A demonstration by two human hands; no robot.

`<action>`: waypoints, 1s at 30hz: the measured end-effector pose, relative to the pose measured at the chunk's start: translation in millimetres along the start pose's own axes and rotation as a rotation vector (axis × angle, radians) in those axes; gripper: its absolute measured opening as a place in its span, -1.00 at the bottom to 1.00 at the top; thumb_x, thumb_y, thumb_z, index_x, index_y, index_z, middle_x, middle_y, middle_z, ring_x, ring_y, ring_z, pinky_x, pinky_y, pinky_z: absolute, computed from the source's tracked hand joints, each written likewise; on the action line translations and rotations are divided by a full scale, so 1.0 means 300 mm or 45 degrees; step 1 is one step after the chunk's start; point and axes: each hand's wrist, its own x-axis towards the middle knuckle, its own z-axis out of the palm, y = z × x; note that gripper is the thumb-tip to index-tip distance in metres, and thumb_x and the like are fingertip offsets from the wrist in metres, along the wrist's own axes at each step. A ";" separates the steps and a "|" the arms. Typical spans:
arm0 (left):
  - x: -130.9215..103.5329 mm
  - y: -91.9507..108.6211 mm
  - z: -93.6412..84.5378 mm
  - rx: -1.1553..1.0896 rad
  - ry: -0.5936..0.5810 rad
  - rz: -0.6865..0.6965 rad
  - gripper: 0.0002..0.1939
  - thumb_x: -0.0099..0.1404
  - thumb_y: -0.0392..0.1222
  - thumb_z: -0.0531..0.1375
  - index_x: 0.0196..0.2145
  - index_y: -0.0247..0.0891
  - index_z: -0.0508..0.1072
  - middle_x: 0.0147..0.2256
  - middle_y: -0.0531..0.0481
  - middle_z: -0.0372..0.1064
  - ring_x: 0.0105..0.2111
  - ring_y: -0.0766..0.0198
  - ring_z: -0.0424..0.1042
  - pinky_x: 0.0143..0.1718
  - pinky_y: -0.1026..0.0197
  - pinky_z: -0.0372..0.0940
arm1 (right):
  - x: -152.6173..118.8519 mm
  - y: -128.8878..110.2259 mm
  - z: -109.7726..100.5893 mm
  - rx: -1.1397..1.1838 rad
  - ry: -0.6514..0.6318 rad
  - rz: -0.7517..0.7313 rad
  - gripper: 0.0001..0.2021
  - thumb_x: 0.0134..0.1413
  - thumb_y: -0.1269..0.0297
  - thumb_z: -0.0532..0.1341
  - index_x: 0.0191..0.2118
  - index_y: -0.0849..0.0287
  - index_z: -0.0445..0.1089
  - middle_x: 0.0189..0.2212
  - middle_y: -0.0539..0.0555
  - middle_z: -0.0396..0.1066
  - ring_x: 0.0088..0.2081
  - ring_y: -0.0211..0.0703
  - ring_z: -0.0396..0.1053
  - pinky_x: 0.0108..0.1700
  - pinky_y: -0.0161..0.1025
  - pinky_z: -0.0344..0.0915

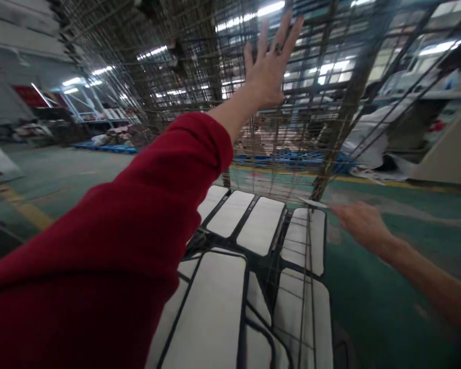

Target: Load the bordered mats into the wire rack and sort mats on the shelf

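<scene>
With my left hand (269, 72) splayed free against the tall rusty wire-mesh cage (200, 66) and my blurred right hand (359, 220) pinching a thin white sheet (311, 203), I judge the sheet may snag the mesh and slip onto the stacked black-framed white panels (230, 212).

The person is wearing a red sleeve (130, 225) of thick, soft-looking cloth on the left arm, its rolled cuff ending short of the wrist. The left hand (267, 72) is bare and is wearing a dark ring (277, 49) on one finger. The right arm (426, 271) is showing bare, with no sleeve in view, and the right hand (363, 223) is blurred.
</scene>
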 end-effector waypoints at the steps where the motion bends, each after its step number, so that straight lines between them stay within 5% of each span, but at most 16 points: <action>1: -0.003 -0.001 -0.003 0.007 -0.010 0.014 -0.06 0.08 -0.15 0.21 0.28 -0.25 -0.24 0.30 -0.05 -0.37 0.26 -0.25 -0.36 0.16 -0.33 -0.17 | -0.041 -0.016 -0.036 0.045 0.046 -0.029 -0.65 0.06 0.27 -0.12 -0.23 -0.05 0.40 -0.29 0.22 0.46 -0.30 0.22 0.41 -0.36 0.10 0.30; 5: -0.010 0.005 -0.025 0.009 -0.003 0.022 -0.12 0.11 -0.19 0.15 0.28 -0.23 -0.24 0.29 0.02 -0.34 0.26 -0.19 -0.33 0.16 -0.28 -0.17 | -0.224 -0.064 -0.121 0.120 0.334 0.041 -0.56 0.13 0.17 -0.11 0.13 -0.37 0.02 -0.14 0.14 0.39 -0.09 0.11 0.36 -0.09 0.07 0.30; 9: -0.011 0.008 -0.043 -0.094 -0.093 0.028 -0.06 0.11 -0.20 0.19 0.28 -0.28 -0.31 0.30 -0.05 -0.45 0.25 -0.25 -0.42 0.16 -0.35 -0.25 | -0.263 -0.083 -0.017 -0.015 0.025 -0.149 -0.11 -0.07 0.24 0.12 0.29 0.11 -0.47 0.22 0.33 -0.05 0.22 0.27 -0.04 0.09 0.19 0.16; 12: -0.001 0.005 -0.034 -0.135 -0.102 0.016 -0.03 0.08 -0.27 0.21 0.28 -0.29 -0.32 0.30 -0.10 -0.48 0.25 -0.28 -0.46 0.15 -0.41 -0.29 | -0.190 -0.097 0.070 -0.228 -0.115 -0.197 -0.20 -0.11 0.51 0.05 0.27 0.10 -0.31 0.23 0.20 -0.03 0.22 0.20 -0.03 0.12 0.22 0.05; 15: 0.019 0.003 -0.017 -0.139 -0.085 0.023 -0.02 0.08 -0.27 0.22 0.28 -0.27 -0.33 0.31 -0.09 -0.47 0.25 -0.27 -0.46 0.15 -0.44 -0.30 | -0.071 -0.116 0.089 -0.235 -0.018 0.075 -0.37 0.03 0.46 0.03 0.24 0.30 -0.17 0.19 0.30 0.04 0.13 0.08 0.14 0.07 0.05 0.15; 18: 0.042 0.002 -0.002 -0.138 -0.096 0.005 0.01 0.06 -0.29 0.24 0.27 -0.27 -0.35 0.31 -0.09 -0.50 0.25 -0.27 -0.48 0.16 -0.43 -0.33 | 0.012 -0.134 0.107 -0.258 -0.251 0.122 -0.56 0.05 0.50 0.02 0.10 0.37 0.16 0.02 0.35 0.27 -0.03 0.12 0.31 -0.10 -0.03 0.27; 21: 0.069 -0.003 0.015 -0.158 -0.109 -0.003 0.05 0.03 -0.30 0.26 0.27 -0.25 -0.37 0.31 -0.08 -0.53 0.25 -0.27 -0.50 0.17 -0.43 -0.36 | -0.005 -0.180 0.171 -0.243 -0.493 -0.025 -0.70 -0.05 0.66 0.00 -0.27 0.33 0.41 -0.32 0.23 0.46 -0.24 0.03 0.43 -0.25 -0.16 0.34; 25: 0.095 -0.013 0.041 -0.171 -0.108 -0.002 0.07 0.00 -0.37 0.27 0.27 -0.26 -0.37 0.31 -0.09 -0.55 0.24 -0.29 -0.52 0.15 -0.46 -0.37 | -0.151 -0.273 0.199 -0.188 -0.574 -0.156 -0.68 -0.09 0.67 0.02 -0.28 0.27 0.43 -0.31 0.16 0.47 -0.25 -0.05 0.44 -0.22 -0.20 0.39; 28: 0.085 -0.016 0.037 -0.147 -0.129 0.007 0.04 0.03 -0.33 0.25 0.27 -0.26 -0.38 0.31 -0.09 -0.54 0.24 -0.30 -0.51 0.14 -0.47 -0.35 | -0.291 -0.287 0.074 -0.135 -0.373 -0.125 -0.53 -0.11 0.63 -0.05 -0.09 0.23 0.39 -0.18 0.20 0.45 -0.15 0.02 0.42 -0.13 -0.06 0.41; 30: 0.071 -0.015 0.022 -0.119 -0.133 0.026 -0.01 0.09 -0.24 0.21 0.27 -0.25 -0.38 0.31 -0.07 -0.53 0.24 -0.29 -0.50 0.15 -0.45 -0.31 | -0.375 -0.260 -0.037 0.053 0.170 -0.039 -0.47 -0.10 0.48 -0.03 0.03 -0.03 0.29 -0.15 0.15 0.44 -0.15 0.06 0.42 -0.14 0.01 0.43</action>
